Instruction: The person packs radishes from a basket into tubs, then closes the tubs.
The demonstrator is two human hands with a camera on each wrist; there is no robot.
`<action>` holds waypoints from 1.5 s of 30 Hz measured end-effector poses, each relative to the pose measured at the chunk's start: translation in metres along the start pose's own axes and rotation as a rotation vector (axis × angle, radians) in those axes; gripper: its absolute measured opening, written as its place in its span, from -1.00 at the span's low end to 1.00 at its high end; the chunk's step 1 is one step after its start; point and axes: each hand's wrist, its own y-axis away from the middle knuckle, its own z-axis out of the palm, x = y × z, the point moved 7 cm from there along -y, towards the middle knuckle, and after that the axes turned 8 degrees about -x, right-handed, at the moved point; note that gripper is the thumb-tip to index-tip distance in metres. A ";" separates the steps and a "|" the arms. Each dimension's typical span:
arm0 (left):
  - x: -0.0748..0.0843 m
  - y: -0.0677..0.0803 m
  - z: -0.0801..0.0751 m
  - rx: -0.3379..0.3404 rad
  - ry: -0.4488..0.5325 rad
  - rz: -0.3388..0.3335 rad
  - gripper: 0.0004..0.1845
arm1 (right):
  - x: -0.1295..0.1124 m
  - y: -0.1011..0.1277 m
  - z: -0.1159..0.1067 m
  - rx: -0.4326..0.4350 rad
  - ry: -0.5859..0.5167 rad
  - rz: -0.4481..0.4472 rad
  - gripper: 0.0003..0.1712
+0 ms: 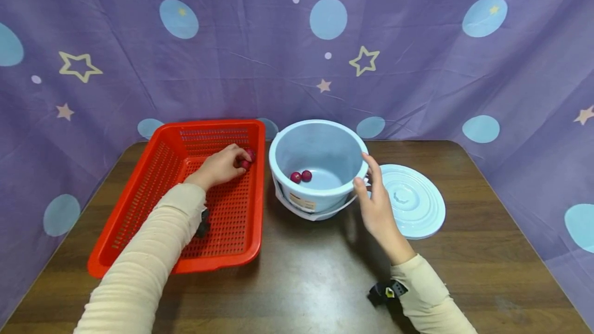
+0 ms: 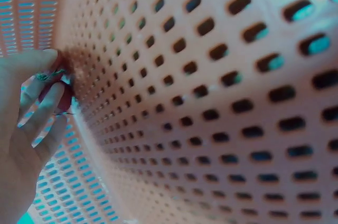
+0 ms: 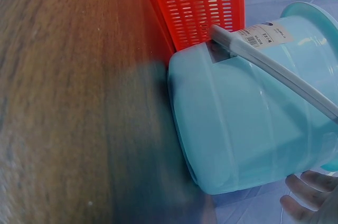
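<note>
The left hand (image 1: pixel 221 166) pinched small red fruits (image 1: pixel 247 159) in the red basket (image 1: pixel 139 220), left of centre; the right hand (image 1: pixel 374 197), fingers relaxed, steadied the blue bucket (image 1: pixel 320 197) at centre. A loose pinch could probably drop fruit

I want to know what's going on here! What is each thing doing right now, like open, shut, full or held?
Bucket: open, upright, two red fruits inside.
Lid: off, flat on the table beside the bucket.
Red basket: on the table.
Left hand: gripping small red fruits in the basket.
Right hand: open, touching the bucket's rim.
</note>
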 end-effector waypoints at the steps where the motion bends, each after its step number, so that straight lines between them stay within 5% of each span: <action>1: 0.000 0.000 -0.001 -0.005 -0.001 -0.007 -0.74 | 0.000 0.000 0.000 -0.001 -0.002 -0.002 -0.38; 11: 0.016 0.010 -0.021 0.006 -0.081 -0.033 -0.78 | -0.002 0.000 0.001 -0.003 -0.002 -0.009 -0.38; 22: 0.045 0.028 -0.044 0.072 -0.142 0.010 -0.76 | 0.000 0.001 0.001 0.006 0.000 -0.015 -0.39; 45: 0.111 0.060 -0.093 0.384 0.057 0.158 -0.76 | -0.001 0.000 0.000 0.007 -0.003 -0.020 -0.38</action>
